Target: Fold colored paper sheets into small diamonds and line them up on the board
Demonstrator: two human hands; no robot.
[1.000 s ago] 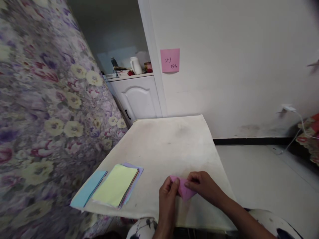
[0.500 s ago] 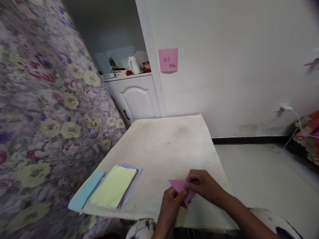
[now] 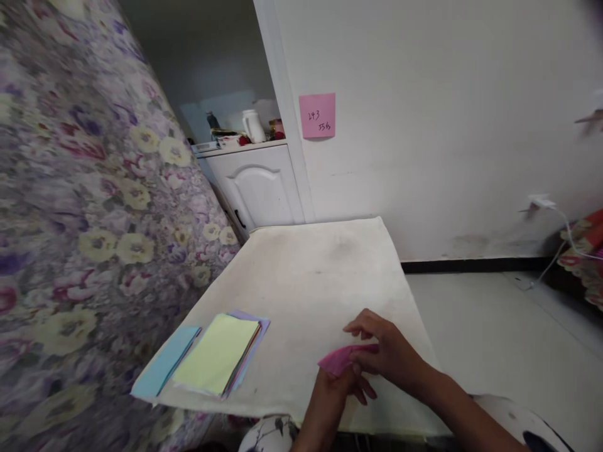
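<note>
Pink paper (image 3: 340, 360) lowered, tip pointing left, long axis sideways

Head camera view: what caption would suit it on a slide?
Left hand and right hand pinch a folded pink paper at a white table, coloured sheets beside.

Near edge of table (image 3: 306, 270), right of ctr: left hand (image 3: 335, 388) sat under the folded paper (image 3: 340, 361), right hand (image 3: 387, 355) gripped it from the right. Paper stack (image 3: 217, 355) lay on the table's near-left corner, well apart from both hands. Bedding (image 3: 94, 220) ran along the table's left side. Wall behind the table carried a note (image 3: 317, 115). Cabinet (image 3: 254, 185) stood behind-left, w/ a jug (image 3: 253, 125) on top.
</note>
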